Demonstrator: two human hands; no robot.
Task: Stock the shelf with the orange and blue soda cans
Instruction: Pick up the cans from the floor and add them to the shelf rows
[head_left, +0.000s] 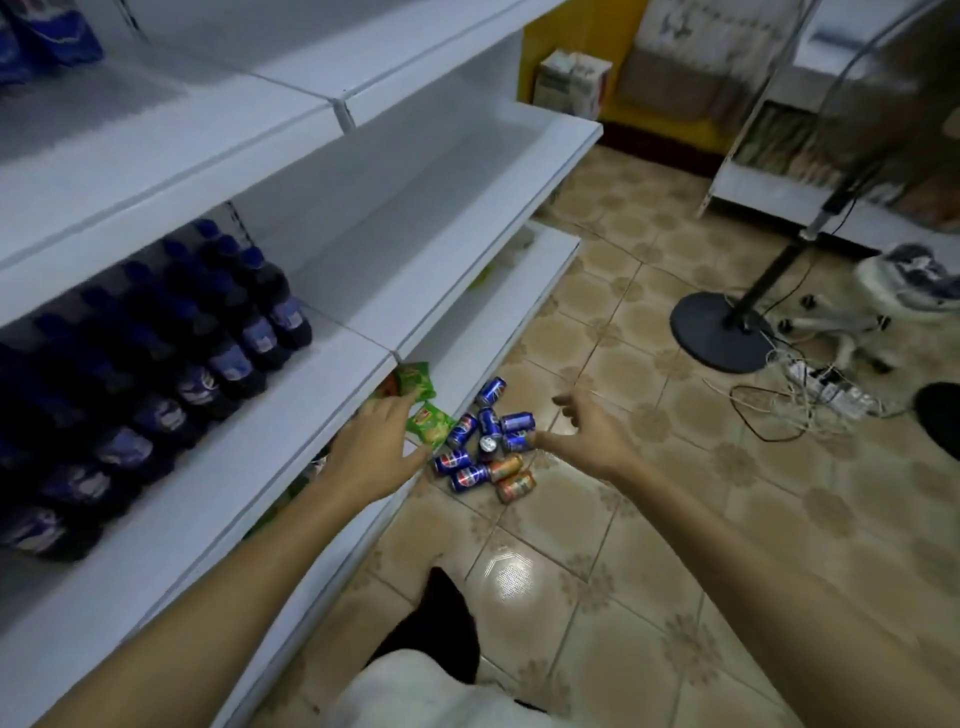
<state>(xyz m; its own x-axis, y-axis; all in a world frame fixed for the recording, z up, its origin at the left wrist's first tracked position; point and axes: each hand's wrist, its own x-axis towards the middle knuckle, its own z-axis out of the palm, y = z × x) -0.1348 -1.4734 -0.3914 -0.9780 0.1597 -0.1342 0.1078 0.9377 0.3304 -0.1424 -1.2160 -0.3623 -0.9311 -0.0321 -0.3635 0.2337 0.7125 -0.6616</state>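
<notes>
Just short of the can pile (485, 447), both hands hung open, fingers spread, holding nothing. The left hand (374, 441) was left of the pile, its fingertips by the green snack packets (430, 425). The right hand (587, 436) was right of it, thumb just beside a blue Pepsi can (518, 441). The pile lay on the floor tiles (597, 519) between them, most cans on their sides at mixed angles, with two orange cans (506, 467) at its near edge. Past the pile ran the white shelf (467, 291).

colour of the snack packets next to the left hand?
Green snack packets, with yellow-red print, beside the left hand. Head view shows them best.
</notes>
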